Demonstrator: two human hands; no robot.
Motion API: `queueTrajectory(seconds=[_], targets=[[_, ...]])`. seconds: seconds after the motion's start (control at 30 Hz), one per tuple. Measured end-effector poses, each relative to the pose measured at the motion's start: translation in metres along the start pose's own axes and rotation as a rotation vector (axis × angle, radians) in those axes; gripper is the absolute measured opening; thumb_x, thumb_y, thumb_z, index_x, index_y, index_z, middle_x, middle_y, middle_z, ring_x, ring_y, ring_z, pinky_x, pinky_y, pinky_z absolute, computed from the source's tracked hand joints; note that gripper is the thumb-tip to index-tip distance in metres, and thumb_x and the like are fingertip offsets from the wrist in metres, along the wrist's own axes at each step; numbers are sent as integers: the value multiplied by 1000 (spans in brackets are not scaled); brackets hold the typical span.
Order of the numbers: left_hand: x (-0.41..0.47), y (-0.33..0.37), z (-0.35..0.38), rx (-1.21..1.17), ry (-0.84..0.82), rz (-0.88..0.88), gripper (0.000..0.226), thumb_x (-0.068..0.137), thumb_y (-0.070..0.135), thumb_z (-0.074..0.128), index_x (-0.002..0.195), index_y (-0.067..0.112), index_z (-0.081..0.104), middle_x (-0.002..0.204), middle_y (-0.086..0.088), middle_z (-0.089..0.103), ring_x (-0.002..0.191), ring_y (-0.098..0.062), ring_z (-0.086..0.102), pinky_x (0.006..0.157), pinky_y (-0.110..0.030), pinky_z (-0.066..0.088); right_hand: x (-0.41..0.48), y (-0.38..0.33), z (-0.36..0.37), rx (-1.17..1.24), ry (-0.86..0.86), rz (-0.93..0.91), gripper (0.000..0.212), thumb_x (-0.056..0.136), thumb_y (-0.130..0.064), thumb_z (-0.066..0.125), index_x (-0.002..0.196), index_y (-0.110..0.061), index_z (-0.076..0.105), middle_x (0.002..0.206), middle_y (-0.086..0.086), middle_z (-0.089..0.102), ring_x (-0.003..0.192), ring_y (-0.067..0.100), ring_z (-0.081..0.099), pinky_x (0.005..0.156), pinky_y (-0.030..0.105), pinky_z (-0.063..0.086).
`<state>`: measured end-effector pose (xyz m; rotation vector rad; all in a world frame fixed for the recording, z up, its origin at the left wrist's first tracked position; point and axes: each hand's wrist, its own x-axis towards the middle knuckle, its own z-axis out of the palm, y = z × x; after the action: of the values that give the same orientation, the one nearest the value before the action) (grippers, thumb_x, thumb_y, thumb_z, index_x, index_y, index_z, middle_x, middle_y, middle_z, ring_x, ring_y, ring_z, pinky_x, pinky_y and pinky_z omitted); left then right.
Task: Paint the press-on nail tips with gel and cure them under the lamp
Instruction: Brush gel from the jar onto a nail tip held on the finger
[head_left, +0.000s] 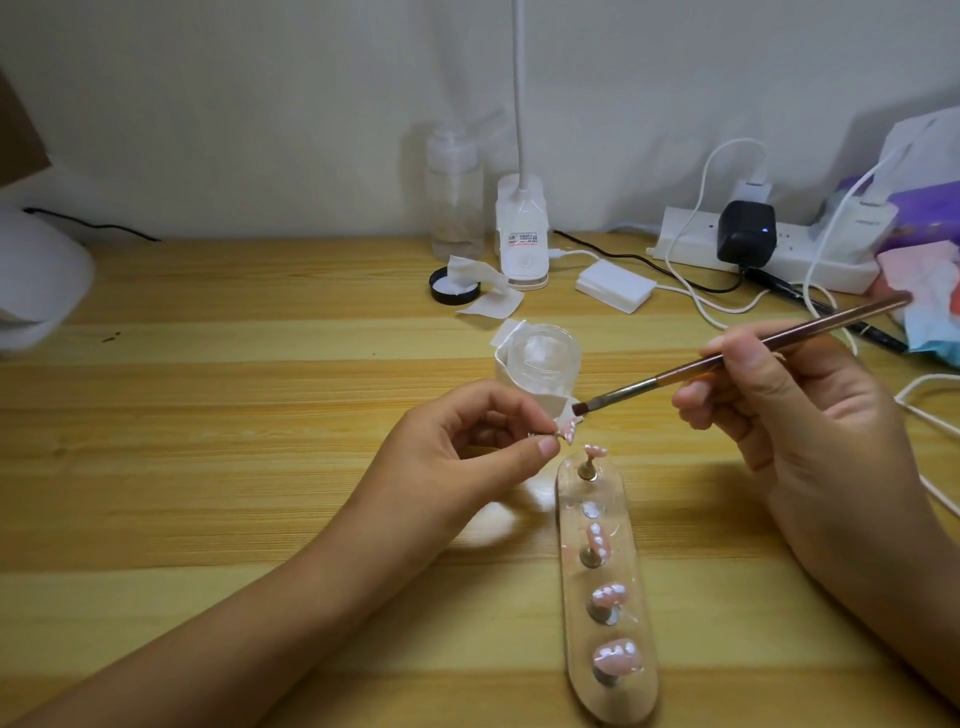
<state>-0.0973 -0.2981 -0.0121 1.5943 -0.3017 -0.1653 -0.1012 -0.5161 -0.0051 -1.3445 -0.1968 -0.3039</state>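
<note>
The left hand (467, 452) pinches, between thumb and forefinger, the little stem of one pink nail tip (566, 431) and holds it above the counter (234, 415). The other fingers are loosely curled. The right hand (810, 415) grips a gel brush (753, 348) like a pen. Its bristles are just beside the held tip, and I cannot tell whether they touch it.

Just under the held tip lies a clear oval holder (574, 597) on the counter. Four more nail tips stand on it on their stems: the far tip (595, 451), the middle tip (597, 538), the third tip (609, 595) and the nearest tip (616, 656). All four look glossy pink with white spots. One empty seat (589, 510) is between the far tip and the middle tip; I think the held tip belongs there.

Behind the hands stands an open clear gel jar (543, 358), and farther back its black lid (454, 286) and a white gooseneck lamp (522, 234).

In my judgement the painting is near its end: four tips seem coated and the fifth is in work. The curing is probably still to do, though the pictures do not show whether any tip is already cured.
</note>
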Motion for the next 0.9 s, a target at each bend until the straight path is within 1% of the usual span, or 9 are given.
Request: queueTrajectory(seconds=[0.1, 0.17, 0.33, 0.47, 0.57, 0.7, 0.8, 0.9], targets=[[0, 1, 0, 6, -4, 2, 10, 79, 11, 74, 79, 21, 72, 79, 7, 68, 73, -2, 58, 68, -12, 47, -1, 0, 1, 15, -59, 13, 13, 80, -34, 66, 84, -22, 70, 66, 6, 69, 62, 16, 66, 64, 23, 55], [0, 1, 0, 9, -7, 3, 12, 80, 10, 74, 79, 22, 72, 77, 9, 67, 72, -1, 57, 67, -11, 46, -2, 1, 2, -8, -74, 11, 11, 81, -34, 66, 84, -24, 71, 67, 6, 69, 63, 16, 66, 65, 23, 55], [0, 2, 0, 16, -11, 12, 14, 80, 9, 74, 80, 23, 72, 81, 9, 71, 75, -2, 59, 70, -11, 47, 0, 2, -1, 3, -21, 8, 18, 81, -34, 66, 89, -18, 67, 69, 6, 71, 65, 16, 67, 67, 23, 55], [0, 2, 0, 9, -4, 12, 19, 81, 7, 74, 77, 26, 72, 77, 10, 68, 71, -1, 58, 66, -10, 46, -2, 1, 0, 10, -79, 12, 13, 81, -37, 67, 84, -26, 72, 67, 4, 70, 63, 15, 66, 65, 22, 55], [0, 2, 1, 15, -4, 10, 20, 81, 6, 74, 77, 26, 72, 77, 10, 68, 72, -1, 57, 67, -11, 46, -1, 2, 1, -25, -60, 32, 14, 79, -37, 67, 83, -25, 72, 67, 7, 70, 62, 16, 66, 64, 22, 55], [0, 2, 1, 22, -10, 20, 21, 81, 5, 73, 78, 26, 72, 79, 10, 69, 74, -2, 58, 69, -11, 47, 1, 1, 0, -10, -12, 40, 21, 76, -38, 68, 85, -19, 69, 67, 7, 70, 62, 15, 66, 65, 21, 55], [-1, 2, 0, 30, -15, 24, 20, 81, 7, 75, 78, 27, 72, 78, 10, 68, 74, -2, 58, 69, -11, 47, 0, 1, 0, 22, -39, 45, 15, 76, -37, 67, 80, -23, 72, 65, 6, 70, 60, 15, 65, 63, 21, 55], [0, 1, -1, 35, -14, 18, 16, 80, 11, 76, 78, 27, 72, 78, 11, 67, 74, -2, 58, 69, -11, 46, 0, 2, 0, -2, -69, 57, 14, 78, -37, 68, 82, -24, 72, 67, 8, 70, 61, 16, 66, 64, 22, 55]])
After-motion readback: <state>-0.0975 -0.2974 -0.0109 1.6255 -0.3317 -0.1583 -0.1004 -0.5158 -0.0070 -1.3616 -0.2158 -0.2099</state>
